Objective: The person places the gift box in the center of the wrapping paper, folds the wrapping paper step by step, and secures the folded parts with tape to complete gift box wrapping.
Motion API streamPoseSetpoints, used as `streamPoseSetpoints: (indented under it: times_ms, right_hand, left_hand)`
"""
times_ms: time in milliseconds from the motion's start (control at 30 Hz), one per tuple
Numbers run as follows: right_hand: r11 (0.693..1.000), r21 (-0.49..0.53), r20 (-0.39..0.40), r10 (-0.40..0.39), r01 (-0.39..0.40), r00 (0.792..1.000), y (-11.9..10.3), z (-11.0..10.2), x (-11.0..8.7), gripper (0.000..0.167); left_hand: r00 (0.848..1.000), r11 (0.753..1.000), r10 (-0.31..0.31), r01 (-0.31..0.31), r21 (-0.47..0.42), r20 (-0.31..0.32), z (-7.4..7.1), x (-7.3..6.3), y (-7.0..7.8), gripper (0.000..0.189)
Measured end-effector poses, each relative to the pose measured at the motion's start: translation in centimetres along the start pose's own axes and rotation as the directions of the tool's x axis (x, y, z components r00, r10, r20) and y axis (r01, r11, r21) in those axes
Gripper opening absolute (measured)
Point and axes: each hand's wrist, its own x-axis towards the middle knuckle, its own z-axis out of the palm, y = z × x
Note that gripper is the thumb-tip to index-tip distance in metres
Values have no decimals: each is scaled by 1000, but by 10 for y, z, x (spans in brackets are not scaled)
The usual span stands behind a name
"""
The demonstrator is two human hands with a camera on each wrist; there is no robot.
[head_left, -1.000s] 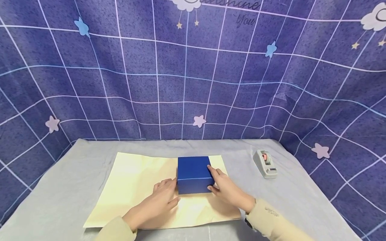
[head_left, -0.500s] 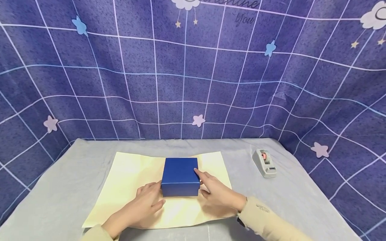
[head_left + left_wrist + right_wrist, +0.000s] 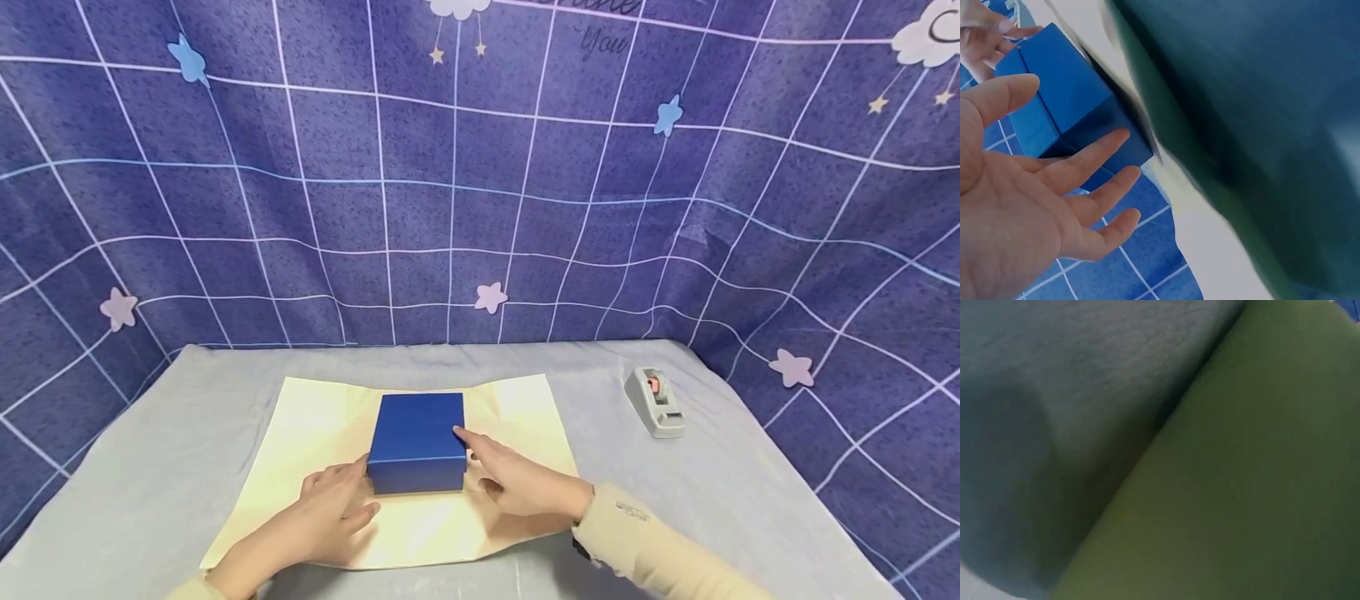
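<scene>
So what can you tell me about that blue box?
The blue box is low and squarish, with smooth, plain deep-blue faces that look like stiff card. A paler line marks its front top edge. It looks closed, though whether it has a separate lid is hard to tell. It lies flat, roughly midway across a creased, cream-yellow sheet. Fingers of the left hand touch its left side; the right hand's index finger reaches its top right edge.

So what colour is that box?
The box is plain deep blue, clearest in the head view.
</scene>
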Motion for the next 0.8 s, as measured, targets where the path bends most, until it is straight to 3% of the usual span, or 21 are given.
streamPoseSetpoints:
  times_ms: [367,667,800]
  right_hand:
    - [1000,3,34,-2,2,999,-4,6,5,72]
    - [1000,11,17,-6,5,1000,-2,7,2,75]
    - [998,-58,14,23,-23,1000,2,7,-4,71]
  left_hand:
    - [999,997,-10,13,71,-43,0,-7,-13,67]
    - [999,995,-13,17,97,-51,-1,-10,-18,67]
    - [999,992,-45,45,121,1,-1,-11,-25,72]
